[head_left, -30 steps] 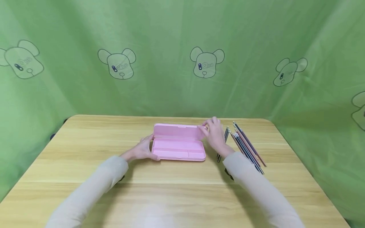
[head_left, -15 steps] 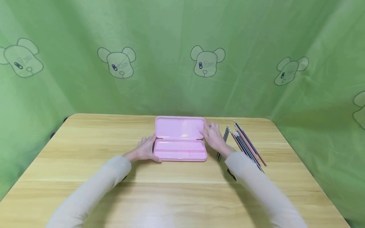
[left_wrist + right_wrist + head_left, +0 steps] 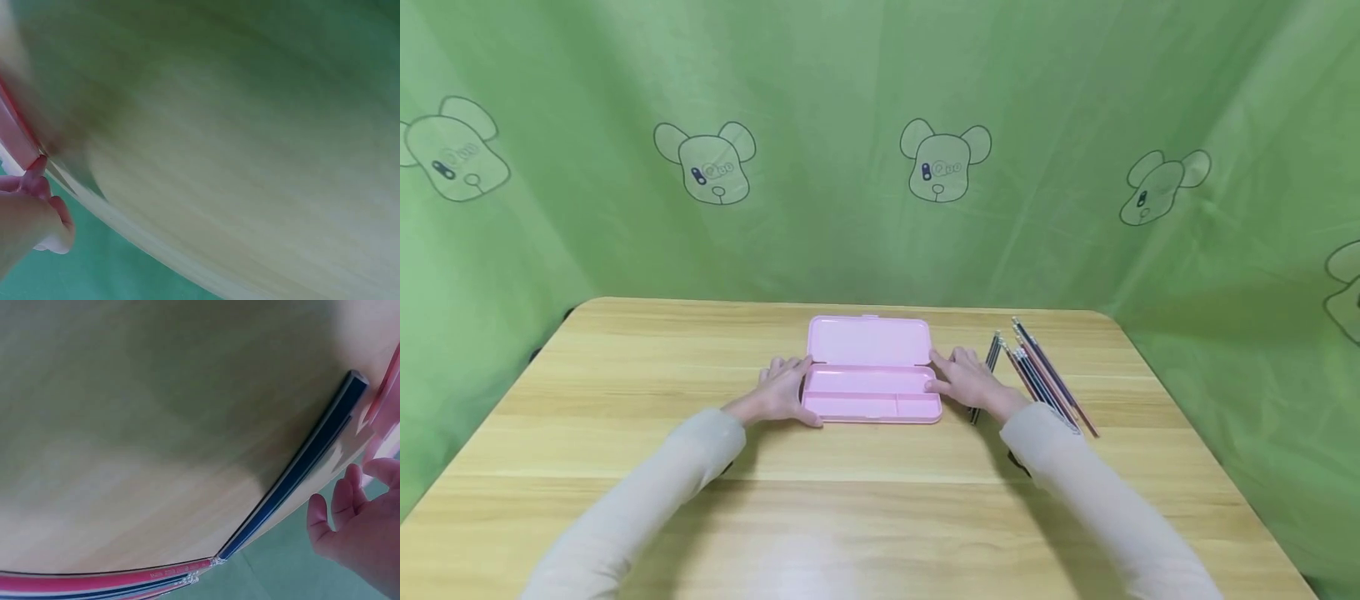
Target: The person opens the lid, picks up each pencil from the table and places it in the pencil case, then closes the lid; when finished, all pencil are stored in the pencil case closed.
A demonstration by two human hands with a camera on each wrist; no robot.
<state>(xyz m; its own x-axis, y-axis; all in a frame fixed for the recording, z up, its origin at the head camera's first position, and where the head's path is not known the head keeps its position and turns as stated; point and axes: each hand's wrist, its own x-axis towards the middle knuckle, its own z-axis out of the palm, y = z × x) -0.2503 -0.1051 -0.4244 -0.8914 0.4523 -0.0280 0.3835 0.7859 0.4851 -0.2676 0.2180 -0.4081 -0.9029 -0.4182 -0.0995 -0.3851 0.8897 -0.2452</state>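
Observation:
A pink pencil case [image 3: 853, 382] lies opened on the table in the head view, its lid [image 3: 868, 340] tilted back and its divided tray in front. My left hand [image 3: 778, 393] grips the case's left end, thumb at the front corner and fingers toward the hinge. At the right end, my right hand [image 3: 967, 379] touches the case near the hinge, with its fingers relaxed. In the right wrist view that hand [image 3: 369, 531] has loosely bent fingers beside dark striped pencils [image 3: 294, 465]. Only a corner of the case [image 3: 14, 134] appears in the left wrist view.
To the right, more striped pencils [image 3: 1048, 379] in dark and reddish colours lie in a loose bundle on the wooden table [image 3: 880, 517]. A green curtain [image 3: 827, 242] with bear-head drawings hangs behind the table and along its sides.
The lid has swung from near upright to leaning back, away from me. My right hand has come down from the lid's right edge to the hinge area. My left hand stays on the left end.

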